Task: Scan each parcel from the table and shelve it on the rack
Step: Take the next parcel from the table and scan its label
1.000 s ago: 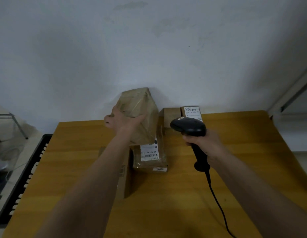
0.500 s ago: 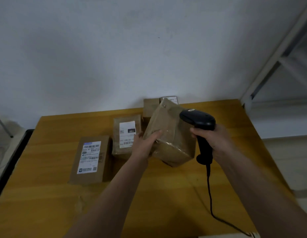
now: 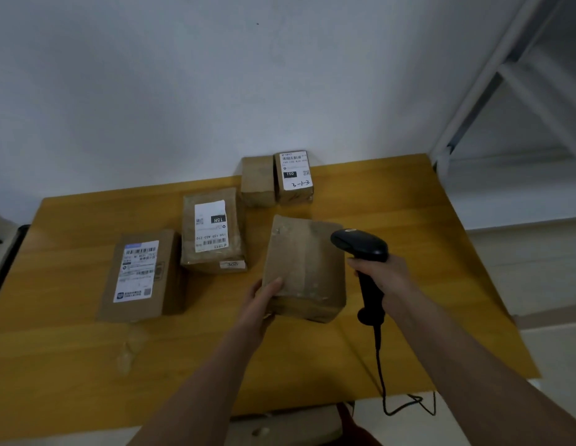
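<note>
My left hand [image 3: 262, 302] grips the near left corner of a plain brown parcel [image 3: 304, 268], thumb on top, held above the wooden table [image 3: 409, 226]. No label shows on its upper face. My right hand [image 3: 381, 278] grips the handle of a black barcode scanner [image 3: 359, 244], whose head sits just right of the parcel. On the table lie a labelled box [image 3: 141, 275] at the left, a labelled flat parcel [image 3: 212, 231] behind it, and two small boxes [image 3: 277, 180] by the wall.
The scanner's black cable [image 3: 381, 375] hangs over the table's near edge. A white metal rack frame [image 3: 492, 78] stands at the right beyond the table. A white wall backs the table. A dark panel [image 3: 6, 252] sits at the left edge.
My left hand has pulled the brown parcel from the wall toward me and turned it flatter, beside the scanner. The view has swung right, showing the rack.
</note>
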`<action>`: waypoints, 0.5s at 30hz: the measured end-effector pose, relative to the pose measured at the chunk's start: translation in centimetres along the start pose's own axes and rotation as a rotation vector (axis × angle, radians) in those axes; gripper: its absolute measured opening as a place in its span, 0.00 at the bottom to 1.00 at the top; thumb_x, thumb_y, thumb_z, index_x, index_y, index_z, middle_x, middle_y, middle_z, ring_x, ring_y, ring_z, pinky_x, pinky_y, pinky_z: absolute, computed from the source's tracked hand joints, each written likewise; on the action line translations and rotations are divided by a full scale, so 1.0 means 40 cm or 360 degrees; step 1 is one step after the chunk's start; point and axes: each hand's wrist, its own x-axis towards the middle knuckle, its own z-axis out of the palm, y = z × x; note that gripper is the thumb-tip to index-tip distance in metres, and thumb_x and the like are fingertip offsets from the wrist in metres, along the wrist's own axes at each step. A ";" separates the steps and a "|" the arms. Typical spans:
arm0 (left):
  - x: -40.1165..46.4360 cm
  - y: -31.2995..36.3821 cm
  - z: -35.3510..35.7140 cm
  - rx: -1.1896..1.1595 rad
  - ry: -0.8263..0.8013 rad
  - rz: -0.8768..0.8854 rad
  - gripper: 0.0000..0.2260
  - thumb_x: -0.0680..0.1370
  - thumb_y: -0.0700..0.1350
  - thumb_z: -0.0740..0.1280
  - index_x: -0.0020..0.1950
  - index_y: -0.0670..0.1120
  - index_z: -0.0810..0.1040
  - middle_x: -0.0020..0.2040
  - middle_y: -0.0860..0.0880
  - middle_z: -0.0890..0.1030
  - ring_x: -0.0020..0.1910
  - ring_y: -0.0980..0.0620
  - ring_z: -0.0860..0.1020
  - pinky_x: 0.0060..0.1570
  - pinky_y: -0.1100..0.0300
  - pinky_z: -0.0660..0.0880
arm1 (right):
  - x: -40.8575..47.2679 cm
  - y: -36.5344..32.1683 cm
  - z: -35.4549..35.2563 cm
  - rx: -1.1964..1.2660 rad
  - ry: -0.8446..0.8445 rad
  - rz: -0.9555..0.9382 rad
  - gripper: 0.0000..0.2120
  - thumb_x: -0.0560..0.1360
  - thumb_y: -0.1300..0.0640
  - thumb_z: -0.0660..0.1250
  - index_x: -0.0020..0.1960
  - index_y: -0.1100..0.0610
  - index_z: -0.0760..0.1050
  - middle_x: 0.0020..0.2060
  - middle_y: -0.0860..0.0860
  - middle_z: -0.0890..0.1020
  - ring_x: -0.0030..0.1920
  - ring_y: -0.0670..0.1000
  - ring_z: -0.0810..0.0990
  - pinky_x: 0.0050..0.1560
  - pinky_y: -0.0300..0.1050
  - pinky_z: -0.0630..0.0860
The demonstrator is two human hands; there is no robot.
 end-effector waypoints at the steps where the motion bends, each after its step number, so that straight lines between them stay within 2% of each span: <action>1: 0.004 -0.006 -0.008 0.0014 -0.0006 0.0004 0.42 0.61 0.57 0.77 0.73 0.50 0.68 0.62 0.46 0.75 0.61 0.44 0.75 0.65 0.48 0.72 | 0.003 0.010 -0.001 0.0019 -0.0005 0.0029 0.13 0.71 0.59 0.75 0.54 0.59 0.78 0.52 0.57 0.80 0.54 0.60 0.79 0.56 0.58 0.74; 4: 0.013 -0.020 -0.029 0.0026 -0.0026 0.0038 0.39 0.65 0.51 0.75 0.74 0.48 0.68 0.61 0.45 0.76 0.59 0.44 0.77 0.59 0.52 0.74 | 0.012 0.031 0.003 0.0076 -0.0055 0.0060 0.10 0.72 0.59 0.74 0.52 0.58 0.77 0.50 0.57 0.81 0.53 0.59 0.80 0.53 0.56 0.74; 8: 0.014 -0.009 -0.017 0.0263 0.0018 0.0062 0.36 0.70 0.49 0.75 0.75 0.46 0.66 0.63 0.44 0.76 0.57 0.45 0.77 0.54 0.53 0.74 | 0.022 0.041 0.009 0.0157 -0.0127 0.0051 0.13 0.73 0.59 0.74 0.54 0.55 0.74 0.47 0.50 0.79 0.53 0.57 0.80 0.58 0.58 0.74; 9: 0.013 0.000 -0.003 0.0429 0.0096 0.0112 0.34 0.72 0.49 0.75 0.75 0.46 0.65 0.65 0.43 0.75 0.58 0.45 0.76 0.54 0.52 0.74 | 0.024 0.043 0.010 0.0162 -0.0129 0.0053 0.13 0.72 0.58 0.74 0.54 0.55 0.75 0.47 0.50 0.79 0.53 0.57 0.80 0.59 0.59 0.74; 11: 0.009 0.020 0.035 0.0953 0.0350 0.0338 0.37 0.73 0.51 0.75 0.77 0.46 0.60 0.71 0.42 0.69 0.66 0.42 0.71 0.62 0.48 0.72 | 0.027 0.044 0.009 0.0180 -0.0099 0.0060 0.10 0.72 0.58 0.74 0.50 0.54 0.76 0.46 0.51 0.80 0.52 0.58 0.81 0.59 0.61 0.75; 13: -0.006 0.038 0.093 0.1545 0.0596 0.0576 0.45 0.70 0.57 0.75 0.78 0.48 0.54 0.76 0.41 0.59 0.74 0.40 0.60 0.72 0.43 0.62 | 0.030 0.046 0.008 0.0225 -0.0045 0.0060 0.09 0.72 0.58 0.74 0.48 0.53 0.76 0.45 0.52 0.80 0.52 0.58 0.81 0.58 0.60 0.75; 15: -0.014 0.045 0.165 0.1840 0.0612 0.0603 0.52 0.66 0.64 0.74 0.79 0.50 0.46 0.79 0.41 0.48 0.77 0.39 0.49 0.74 0.39 0.51 | 0.032 0.047 0.008 0.0271 0.0019 0.0057 0.10 0.72 0.58 0.74 0.51 0.55 0.76 0.44 0.52 0.80 0.52 0.59 0.81 0.55 0.58 0.76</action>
